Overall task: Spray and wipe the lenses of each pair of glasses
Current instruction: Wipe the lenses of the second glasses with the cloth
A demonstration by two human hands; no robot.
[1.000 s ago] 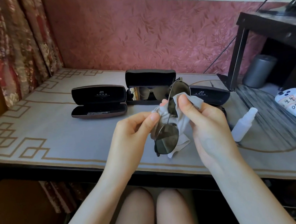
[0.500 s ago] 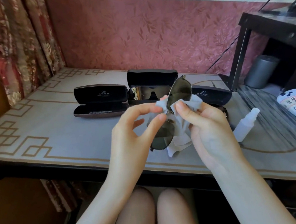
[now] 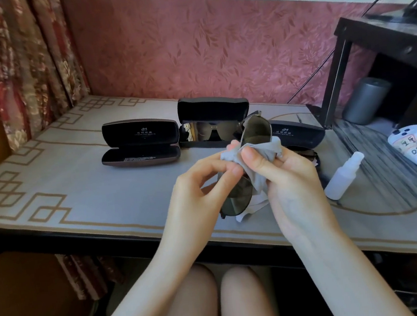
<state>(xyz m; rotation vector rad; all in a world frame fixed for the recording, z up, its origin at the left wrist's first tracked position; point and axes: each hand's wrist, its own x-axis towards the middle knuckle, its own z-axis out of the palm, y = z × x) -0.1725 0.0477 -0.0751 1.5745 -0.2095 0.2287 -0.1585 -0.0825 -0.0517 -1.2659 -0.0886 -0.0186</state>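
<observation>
I hold a pair of dark aviator sunglasses (image 3: 254,131) upright above the table, one lens up, the other lens low. My right hand (image 3: 289,175) grips a grey cleaning cloth (image 3: 258,175) wrapped around the frame's middle, thumb pressed on the cloth below the upper lens. My left hand (image 3: 201,194) pinches the cloth and the frame from the left. A white spray bottle (image 3: 343,179) lies on the table to the right. Another pair of sunglasses (image 3: 212,131) sits in the open middle case (image 3: 212,108). A third dark pair (image 3: 304,154) lies behind my right hand, mostly hidden.
An open empty case (image 3: 140,144) lies at the left and a third case (image 3: 297,133) at the right. A white game controller (image 3: 413,146), a grey cylinder (image 3: 366,100) and a dark monitor stand (image 3: 382,36) occupy the far right. The table's front edge (image 3: 107,235) runs below my hands.
My left fingers have slid along the cloth toward my right thumb, bunching it at the frame's middle. The glasses stay in the same place, upper lens still raised.
</observation>
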